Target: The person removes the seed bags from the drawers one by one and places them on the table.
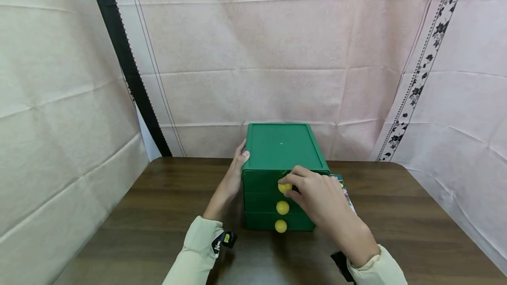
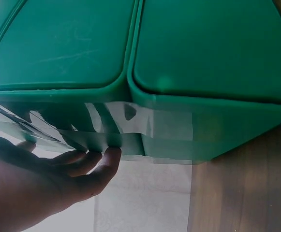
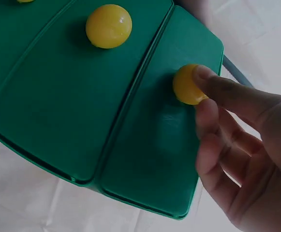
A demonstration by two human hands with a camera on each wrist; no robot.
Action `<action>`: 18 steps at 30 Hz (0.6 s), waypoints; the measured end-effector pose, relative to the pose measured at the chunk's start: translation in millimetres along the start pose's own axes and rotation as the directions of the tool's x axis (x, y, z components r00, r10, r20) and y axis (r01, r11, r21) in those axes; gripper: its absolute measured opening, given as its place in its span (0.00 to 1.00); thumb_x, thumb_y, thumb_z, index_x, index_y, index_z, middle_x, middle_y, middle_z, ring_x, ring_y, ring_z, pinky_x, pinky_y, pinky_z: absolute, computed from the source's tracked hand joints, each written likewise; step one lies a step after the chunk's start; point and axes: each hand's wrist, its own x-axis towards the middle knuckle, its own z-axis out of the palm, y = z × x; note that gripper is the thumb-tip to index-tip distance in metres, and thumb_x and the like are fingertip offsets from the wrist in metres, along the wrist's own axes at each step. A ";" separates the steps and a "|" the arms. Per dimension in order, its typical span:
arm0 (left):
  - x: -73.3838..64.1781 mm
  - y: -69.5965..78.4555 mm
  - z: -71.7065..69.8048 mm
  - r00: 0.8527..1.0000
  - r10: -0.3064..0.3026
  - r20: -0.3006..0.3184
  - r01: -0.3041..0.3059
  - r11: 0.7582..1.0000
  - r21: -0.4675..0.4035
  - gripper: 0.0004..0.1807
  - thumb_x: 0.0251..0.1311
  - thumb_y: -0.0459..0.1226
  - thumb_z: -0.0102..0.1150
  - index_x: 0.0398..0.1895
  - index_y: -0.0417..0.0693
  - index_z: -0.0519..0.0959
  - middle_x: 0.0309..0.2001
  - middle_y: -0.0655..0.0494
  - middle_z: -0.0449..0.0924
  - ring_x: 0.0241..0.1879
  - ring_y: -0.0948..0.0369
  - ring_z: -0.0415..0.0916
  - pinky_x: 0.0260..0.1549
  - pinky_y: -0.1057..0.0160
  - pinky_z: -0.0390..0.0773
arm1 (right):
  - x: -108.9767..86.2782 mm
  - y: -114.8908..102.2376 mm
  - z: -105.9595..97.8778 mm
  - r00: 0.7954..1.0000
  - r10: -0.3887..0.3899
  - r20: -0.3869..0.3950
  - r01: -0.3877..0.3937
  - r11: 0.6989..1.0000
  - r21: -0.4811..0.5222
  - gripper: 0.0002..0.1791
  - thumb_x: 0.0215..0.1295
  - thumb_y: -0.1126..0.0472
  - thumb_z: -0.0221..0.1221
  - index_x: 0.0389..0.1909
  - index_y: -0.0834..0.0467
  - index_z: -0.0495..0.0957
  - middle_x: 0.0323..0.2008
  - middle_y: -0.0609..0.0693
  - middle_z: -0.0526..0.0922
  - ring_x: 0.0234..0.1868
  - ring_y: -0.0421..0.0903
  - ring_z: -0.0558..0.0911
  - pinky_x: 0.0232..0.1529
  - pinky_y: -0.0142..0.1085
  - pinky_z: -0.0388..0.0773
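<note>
A green drawer box (image 1: 283,146) with a stack of drawers stands on the table, each drawer front carrying a round yellow knob. My right hand (image 1: 322,195) pinches the top knob (image 3: 186,85) between thumb and index finger. Below it are the middle knob (image 1: 282,207) and the bottom knob (image 1: 281,226), both untouched. My left hand (image 1: 233,173) rests against the left side of the box, its fingertips on the wall beside clear tape (image 2: 167,128) in the left wrist view. All the drawers appear closed.
The brown wooden table (image 1: 158,219) extends to both sides of the box. A flat item with a colourful print (image 1: 344,190) lies right of the box, partly hidden by my right hand. Pale cloth (image 1: 253,56) hangs behind and around the table.
</note>
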 end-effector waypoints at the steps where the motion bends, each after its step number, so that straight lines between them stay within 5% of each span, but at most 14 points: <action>1: 0.1 -0.1 0.5 1.000 -0.001 -0.001 0.001 1.000 0.000 0.41 0.76 0.57 0.30 0.88 0.57 0.38 0.85 0.47 0.38 0.83 0.45 0.39 0.76 0.32 0.43 | -0.4 0.2 0.0 1.000 0.016 0.002 -0.016 1.000 0.004 0.16 0.52 0.63 0.80 0.43 0.47 0.91 0.38 0.38 0.84 0.21 0.34 0.75 0.18 0.26 0.63; 7: -1.1 -2.1 2.1 1.000 -0.003 0.005 0.003 1.000 -0.009 0.41 0.76 0.57 0.30 0.88 0.56 0.38 0.85 0.47 0.38 0.82 0.44 0.40 0.75 0.30 0.44 | -5.4 3.0 6.8 0.998 0.059 -0.014 -0.059 0.998 0.036 0.17 0.53 0.62 0.79 0.44 0.47 0.90 0.38 0.38 0.82 0.20 0.32 0.67 0.19 0.27 0.62; 18: 0.3 -2.3 -1.5 1.000 0.008 0.011 -0.008 1.000 -0.006 0.41 0.76 0.58 0.30 0.87 0.57 0.39 0.85 0.45 0.40 0.81 0.43 0.43 0.75 0.32 0.47 | -9.5 6.2 11.0 0.998 0.019 -0.052 -0.014 0.996 0.086 0.17 0.55 0.61 0.79 0.46 0.49 0.89 0.45 0.39 0.83 0.21 0.31 0.69 0.17 0.25 0.61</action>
